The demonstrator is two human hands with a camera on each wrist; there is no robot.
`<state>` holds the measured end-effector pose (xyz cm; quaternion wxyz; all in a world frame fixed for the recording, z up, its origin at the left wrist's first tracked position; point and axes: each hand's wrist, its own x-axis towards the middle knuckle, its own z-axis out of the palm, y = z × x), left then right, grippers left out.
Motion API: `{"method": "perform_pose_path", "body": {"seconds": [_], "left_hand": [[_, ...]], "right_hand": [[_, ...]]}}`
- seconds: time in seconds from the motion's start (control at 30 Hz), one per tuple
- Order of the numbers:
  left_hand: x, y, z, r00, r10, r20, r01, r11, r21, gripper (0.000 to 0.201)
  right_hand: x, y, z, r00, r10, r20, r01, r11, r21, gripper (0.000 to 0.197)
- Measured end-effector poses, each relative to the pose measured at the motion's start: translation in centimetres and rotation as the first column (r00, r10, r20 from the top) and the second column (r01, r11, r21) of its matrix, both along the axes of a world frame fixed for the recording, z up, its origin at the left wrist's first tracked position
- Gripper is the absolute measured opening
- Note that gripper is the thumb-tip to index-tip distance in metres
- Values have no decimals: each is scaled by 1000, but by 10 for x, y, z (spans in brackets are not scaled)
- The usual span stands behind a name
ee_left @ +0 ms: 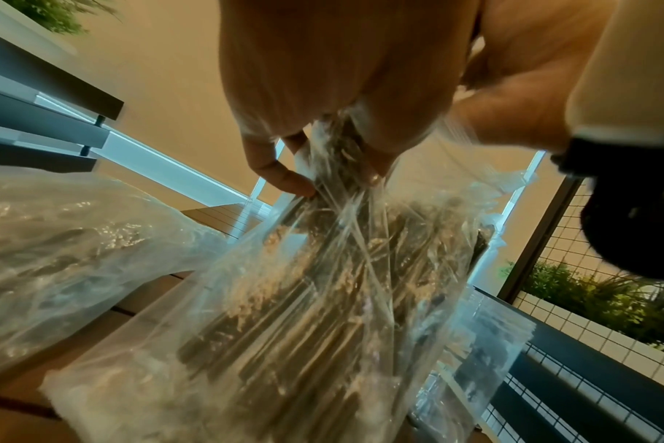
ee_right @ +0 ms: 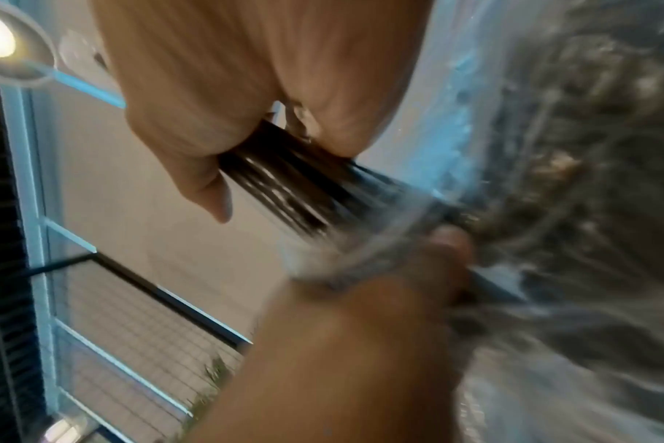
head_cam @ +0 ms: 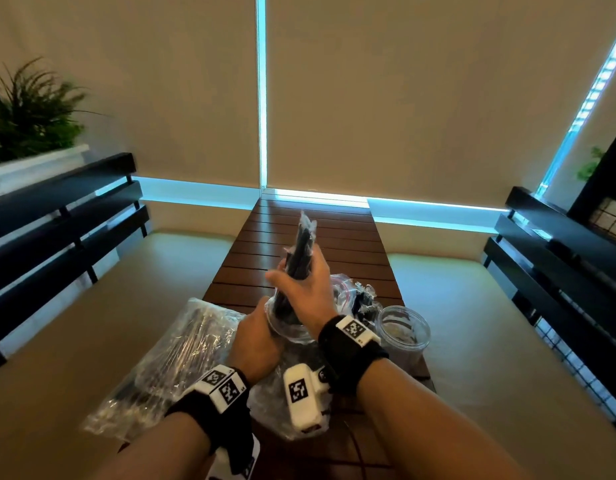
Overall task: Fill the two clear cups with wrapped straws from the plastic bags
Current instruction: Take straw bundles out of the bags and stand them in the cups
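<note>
My right hand [head_cam: 299, 285] grips a bundle of dark wrapped straws [head_cam: 303, 244] that stands upright, tops pointing away from me. The bundle's lower ends sit in a clear cup [head_cam: 292, 332], which my left hand [head_cam: 258, 341] holds from the left side just above the table. In the right wrist view the straws [ee_right: 285, 185] leave my right hand's fist and reach the blurred cup rim [ee_right: 360, 263], where my left thumb [ee_right: 451, 242] lies. A second clear cup [head_cam: 403, 330] stands to the right, with no straws showing in it. A plastic bag of straws [ee_left: 304, 314] lies under my hands.
Another large plastic bag [head_cam: 175, 362] of straws hangs over the table's left edge. Small crumpled zip bags [head_cam: 351, 292] lie behind the cups. The slatted wooden table [head_cam: 334, 237] is narrow, with cushioned benches and dark rail backs left [head_cam: 57, 216] and right [head_cam: 559, 254].
</note>
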<state>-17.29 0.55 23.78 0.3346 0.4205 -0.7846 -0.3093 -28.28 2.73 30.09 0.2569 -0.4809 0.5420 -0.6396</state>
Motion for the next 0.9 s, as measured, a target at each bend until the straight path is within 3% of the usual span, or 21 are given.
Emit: {"method": "perform_pose_path", "body": {"seconds": [0.07,0.17,0.27,0.43,0.67,0.77,0.9], "left_hand": [[-2,1,2,1000,-17,-6,17,1000,1,22],[-2,-1,-3,999,-36,-13,36,999,1,24],[-1,2,-6,999,-35,-5,35,999,28,24],[5,4,-3,1000,-27,13,26,997,76,34],[6,1,9,1000,-6,-25,8,995,99,16],[13,-3,4,999,27,-21,-24,990,136,20],[12,4,8,995,27,-94,-14,990,137,7]], "right_hand": [[1,2,-11,997,-18,-81,24,997,77,47],[3,-1,-17,987,-83,-134,99,988,118,26],[2,-1,-6,990,-131,46,123,983,137,17],[-13,-2,36,915,-202,350,215,977,2,20],[-34,-3,64,811,-258,525,330,943,-45,17],[-46,-1,74,750,-277,601,379,924,-46,18],[-45,-2,67,737,-274,617,369,929,-28,16]]}}
